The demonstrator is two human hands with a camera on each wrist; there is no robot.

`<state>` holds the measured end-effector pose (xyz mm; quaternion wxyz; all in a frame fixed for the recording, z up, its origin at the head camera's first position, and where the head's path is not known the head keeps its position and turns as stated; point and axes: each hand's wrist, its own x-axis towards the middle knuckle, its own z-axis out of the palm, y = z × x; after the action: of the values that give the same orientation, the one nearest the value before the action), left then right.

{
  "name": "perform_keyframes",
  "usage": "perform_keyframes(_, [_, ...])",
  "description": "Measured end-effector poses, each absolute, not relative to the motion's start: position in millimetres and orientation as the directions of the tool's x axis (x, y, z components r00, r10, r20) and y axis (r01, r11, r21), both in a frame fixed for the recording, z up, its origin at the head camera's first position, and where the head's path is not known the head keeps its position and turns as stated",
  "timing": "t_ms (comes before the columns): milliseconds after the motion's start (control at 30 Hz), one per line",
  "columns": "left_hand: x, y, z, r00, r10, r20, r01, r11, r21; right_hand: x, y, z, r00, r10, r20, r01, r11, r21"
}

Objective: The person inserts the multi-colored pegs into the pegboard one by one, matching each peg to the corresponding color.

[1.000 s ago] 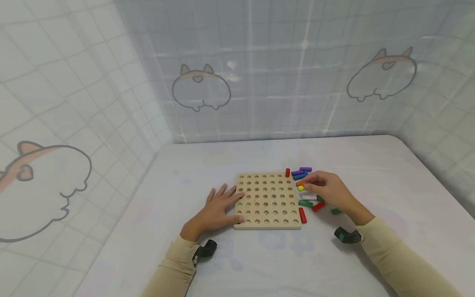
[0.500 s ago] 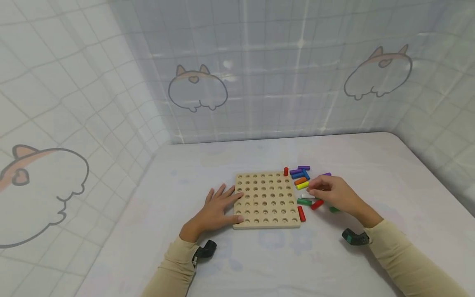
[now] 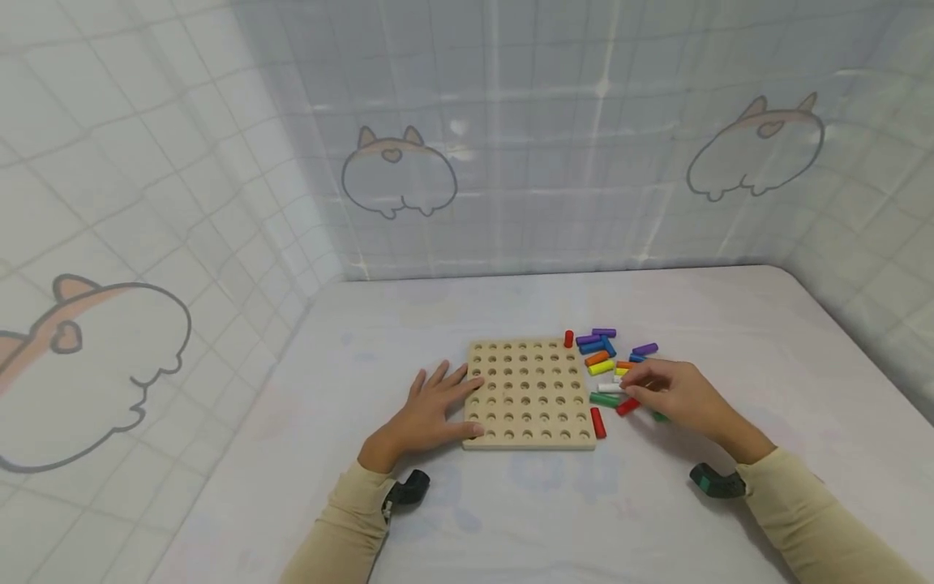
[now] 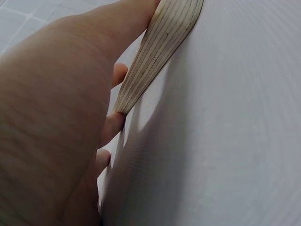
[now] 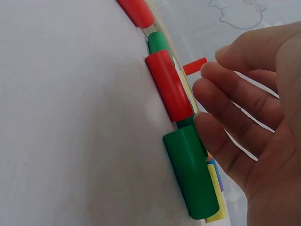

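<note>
Basically, R hand [image 3: 679, 396] had shifted a bit right & nearer, over loose pegs [image 3: 601, 367] R of pegboard [image 3: 529, 444], fingers loosely bent, tips apart; L hand [image 3: 426, 412] stayed on pegboard's L edge, fingers spread. White-covered counter [image 3: 409, 324] lay under pegboard, grid-print backdrop [image 3: 554, 211] beyond.

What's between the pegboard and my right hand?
The head view shows at least a white peg and a green peg between the pegboard and right hand.
</note>
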<state>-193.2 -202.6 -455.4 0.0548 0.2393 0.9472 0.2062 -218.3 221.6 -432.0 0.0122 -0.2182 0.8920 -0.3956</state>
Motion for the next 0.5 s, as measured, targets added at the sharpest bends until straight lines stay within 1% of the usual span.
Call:
perform_keyframes(267, [-194.3,-201.7,-456.1,-0.885,0.465,-0.028,0.413,0.812,0.413,-214.8,226.9,-436.0,-0.902,-0.42,0.095,-0.366,0.633,-0.682])
perform_keyframes(367, [-194.4,-201.8,-456.0,-0.882,0.471,-0.022,0.42,0.804,0.42,-212.2,227.8,-436.0,-0.888,-0.444,0.118,-0.406,0.638,-0.655])
perform_keyframes(500, [-195.0,-201.6,-455.7,-0.884,0.468,-0.009,0.423,0.807,0.412,-208.5,227.0,-434.7,-0.849,-0.5,0.174,-0.493,0.628,-0.602])
